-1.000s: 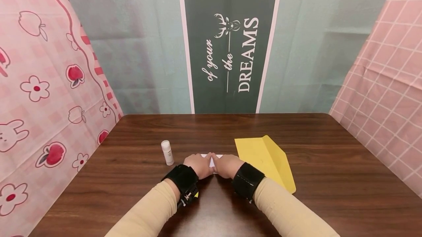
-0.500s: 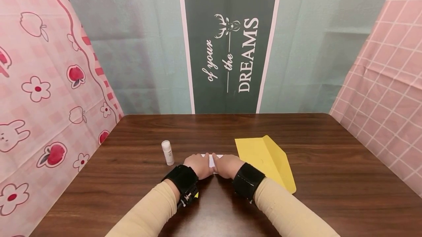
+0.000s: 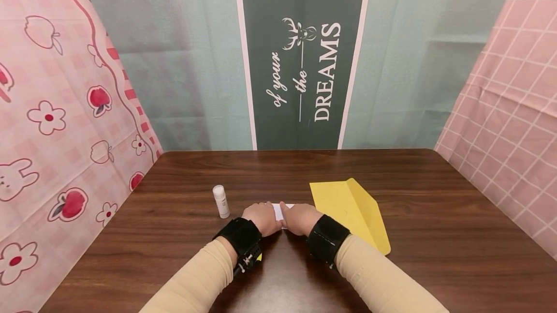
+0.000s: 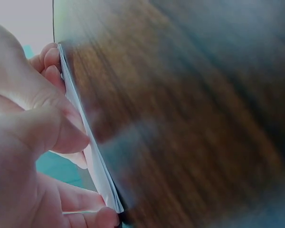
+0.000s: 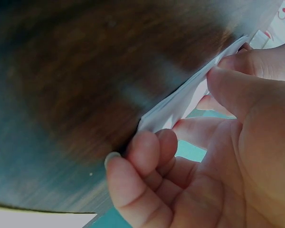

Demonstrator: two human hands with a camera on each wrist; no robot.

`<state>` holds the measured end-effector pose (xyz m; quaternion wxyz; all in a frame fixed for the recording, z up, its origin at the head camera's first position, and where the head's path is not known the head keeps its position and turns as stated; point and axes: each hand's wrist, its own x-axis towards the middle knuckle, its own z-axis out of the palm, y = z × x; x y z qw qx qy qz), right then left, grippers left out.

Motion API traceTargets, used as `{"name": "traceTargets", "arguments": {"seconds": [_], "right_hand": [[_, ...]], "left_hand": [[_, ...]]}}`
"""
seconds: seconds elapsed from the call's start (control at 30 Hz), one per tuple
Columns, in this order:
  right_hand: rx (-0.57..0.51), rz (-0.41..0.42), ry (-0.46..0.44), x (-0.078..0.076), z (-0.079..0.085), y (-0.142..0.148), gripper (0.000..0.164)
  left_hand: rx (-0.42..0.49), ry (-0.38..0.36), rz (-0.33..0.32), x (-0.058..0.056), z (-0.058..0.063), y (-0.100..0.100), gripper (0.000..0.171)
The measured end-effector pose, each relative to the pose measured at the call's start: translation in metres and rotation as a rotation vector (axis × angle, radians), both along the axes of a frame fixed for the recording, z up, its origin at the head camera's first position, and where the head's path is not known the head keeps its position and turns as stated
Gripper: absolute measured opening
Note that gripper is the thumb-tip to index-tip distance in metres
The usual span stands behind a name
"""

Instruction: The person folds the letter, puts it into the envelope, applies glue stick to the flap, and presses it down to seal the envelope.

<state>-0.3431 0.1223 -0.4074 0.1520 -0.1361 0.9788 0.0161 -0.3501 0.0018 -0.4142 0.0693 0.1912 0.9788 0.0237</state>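
Note:
A small white folded paper (image 3: 278, 212) lies on the table between both hands, its stacked layers showing along the near edge in the wrist views. My left hand (image 3: 261, 218) holds its left part, thumb at the near edge and fingertips at the left end. At the other side my right hand (image 3: 301, 218) holds the paper (image 5: 175, 102), with the thumb on it and the other fingers curled at its right end. The thumbs are close together near the middle. Much of the paper is hidden under the hands in the head view.
A white glue stick (image 3: 220, 201) stands left of the hands. To the right lies a yellow envelope-like sheet (image 3: 339, 201) with a creased, partly raised flap. A bit of yellow (image 3: 259, 257) peeks out beside the left wrist strap. Curtains hang behind the brown table (image 3: 196, 168).
My left fingers have slid slightly left along the folded paper, so more white shows between the hands. The right hand has stayed nearly still.

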Motion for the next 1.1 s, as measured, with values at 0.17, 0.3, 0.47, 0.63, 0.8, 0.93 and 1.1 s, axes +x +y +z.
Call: {"name": "traceTargets", "arguments": {"seconds": [0.17,0.3,0.47,0.63,0.8,0.93,1.1], "right_hand": [[-0.002,-0.001,-0.004,0.0004,-0.0006,-0.0003,0.057],[-0.016,-0.013,-0.012,0.0000,-0.0012,-0.0004,0.057],[-0.021,-0.024,-0.014,0.0002,-0.0014,-0.0005,0.055],[-0.002,-0.004,0.004,-0.0004,-0.0023,-0.0005,0.054],[0.011,0.001,0.008,-0.0009,-0.0030,0.0000,0.055],[0.026,0.011,-0.004,-0.0006,-0.0021,-0.0005,0.055],[0.041,0.026,-0.011,-0.0020,-0.0021,-0.0004,0.051]], "left_hand": [[-0.009,-0.003,-0.003,-0.0006,0.0010,0.0000,0.058],[-0.005,-0.001,-0.020,-0.0001,0.0031,0.0000,0.054],[0.013,-0.018,-0.028,0.0002,0.0056,-0.0002,0.046],[0.011,-0.036,-0.003,-0.0005,0.0056,0.0004,0.044],[0.049,-0.046,0.015,-0.0007,0.0029,-0.0007,0.051],[0.046,-0.074,0.001,0.0014,0.0036,-0.0031,0.061],[-0.005,-0.090,-0.014,0.0024,0.0070,-0.0022,0.059]]}}
